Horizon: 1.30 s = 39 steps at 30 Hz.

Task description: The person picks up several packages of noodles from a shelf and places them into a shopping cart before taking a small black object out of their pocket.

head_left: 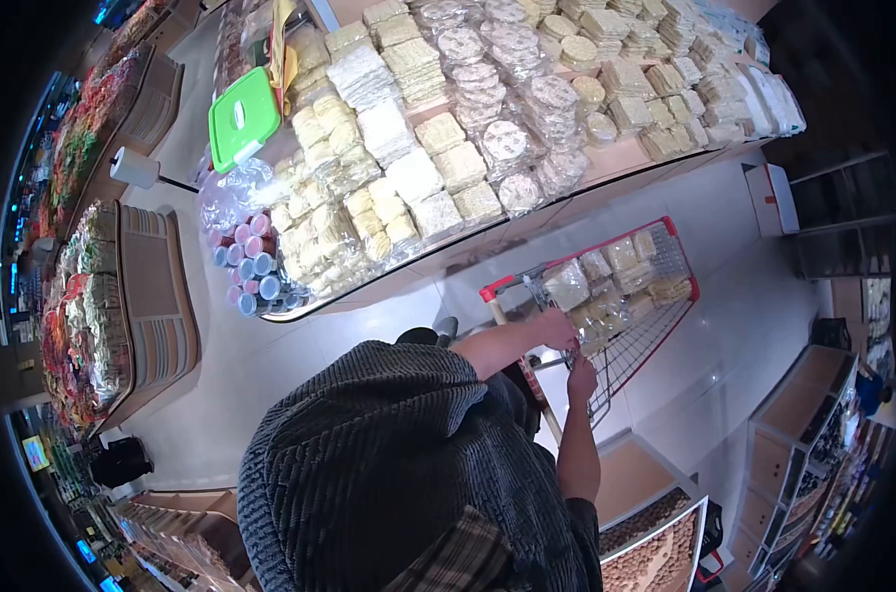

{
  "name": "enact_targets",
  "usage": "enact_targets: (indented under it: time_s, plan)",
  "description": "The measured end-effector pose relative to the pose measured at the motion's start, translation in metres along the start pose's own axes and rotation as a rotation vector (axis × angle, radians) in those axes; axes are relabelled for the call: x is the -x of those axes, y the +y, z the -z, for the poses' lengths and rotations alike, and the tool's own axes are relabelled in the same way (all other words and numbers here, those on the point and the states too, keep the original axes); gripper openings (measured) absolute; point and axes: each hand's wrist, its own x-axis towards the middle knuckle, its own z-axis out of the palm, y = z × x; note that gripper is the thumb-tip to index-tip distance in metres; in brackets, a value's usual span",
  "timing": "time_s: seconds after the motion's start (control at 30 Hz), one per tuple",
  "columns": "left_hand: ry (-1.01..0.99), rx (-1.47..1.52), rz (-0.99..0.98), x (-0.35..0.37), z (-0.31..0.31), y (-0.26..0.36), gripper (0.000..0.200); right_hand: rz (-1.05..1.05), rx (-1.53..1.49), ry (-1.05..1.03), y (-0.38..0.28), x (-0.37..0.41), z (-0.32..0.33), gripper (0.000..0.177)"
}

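My left hand (557,330) is over the near end of a wire shopping cart (621,367), its fingers curled close to my right hand (581,377). The two hands nearly meet at the cart's rear edge. What they pinch, if anything, is too small to make out. Inside the cart lie several clear plastic packs of pale, flat food (606,316). Red plastic trims the cart's corners and far rim.
A long display counter (418,259) with stacked packs curves across the top. On its left end are lidded cups (254,252) and a green lid (243,118). A nut bin (655,553) stands at the lower right, shelving (798,434) farther right.
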Motion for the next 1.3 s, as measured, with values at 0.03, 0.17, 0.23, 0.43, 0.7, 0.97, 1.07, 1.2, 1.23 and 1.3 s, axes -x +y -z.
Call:
enact_targets:
  time_s: [0.03,0.17,0.23,0.43,0.7,0.97,1.07,1.2,1.23,1.3]
  plan:
    - [0.032,0.026,0.011,0.014,-0.005,-0.001,0.045,0.018,0.022,-0.004,-0.001,0.006,-0.011,0.055]
    - [0.113,0.053,-0.019,0.053,-0.04,-0.014,0.042,0.077,0.038,-0.005,-0.014,0.054,-0.035,0.054]
    - [0.061,0.042,-0.035,0.077,-0.037,-0.019,0.043,0.075,0.038,0.017,-0.027,0.075,-0.049,0.055]
    - [0.025,-0.02,-0.042,0.143,-0.04,-0.02,0.043,0.012,-0.052,0.116,-0.044,0.118,-0.098,0.061]
    - [0.052,-0.063,-0.161,0.187,-0.084,-0.042,0.028,-0.022,-0.294,0.125,-0.073,0.192,-0.11,0.043]
    - [0.154,-0.024,0.05,0.276,-0.077,-0.002,0.029,0.063,-0.319,0.178,-0.084,0.256,-0.152,0.034]
    - [0.187,0.015,0.032,0.282,-0.1,-0.016,0.029,0.042,-0.376,0.285,-0.091,0.28,-0.162,0.029]
    - [0.45,0.271,0.131,0.313,-0.122,-0.029,0.028,0.004,-0.404,0.362,-0.1,0.306,-0.193,0.023]
    - [0.589,0.341,0.115,0.315,-0.126,-0.034,0.027,-0.007,-0.42,0.395,-0.102,0.311,-0.193,0.022]
    - [0.591,0.225,0.134,0.332,-0.141,-0.027,0.021,-0.038,-0.49,0.466,-0.102,0.327,-0.2,0.02]
